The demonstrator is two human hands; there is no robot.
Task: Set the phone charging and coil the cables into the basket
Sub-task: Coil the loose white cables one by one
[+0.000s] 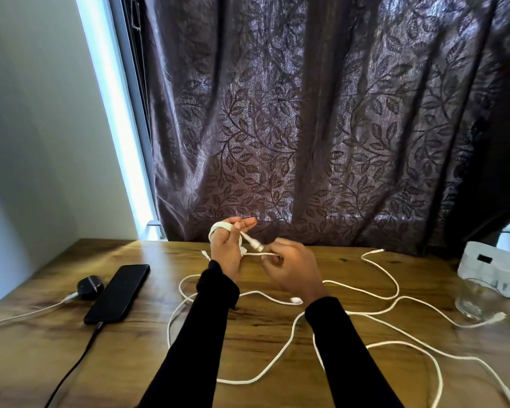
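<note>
Cable (218, 229) coiled round left hand (227, 248) | right hand (289, 266) pinching its end

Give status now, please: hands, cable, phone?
Left hand wrapped in white cable coil; right hand pinching its end. Phone plugged in. Loose cables on table.

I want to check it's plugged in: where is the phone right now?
In the head view the phone lies flat on the left part of the wooden table, beside a small dark round object, a dark cable at its near end.
</note>
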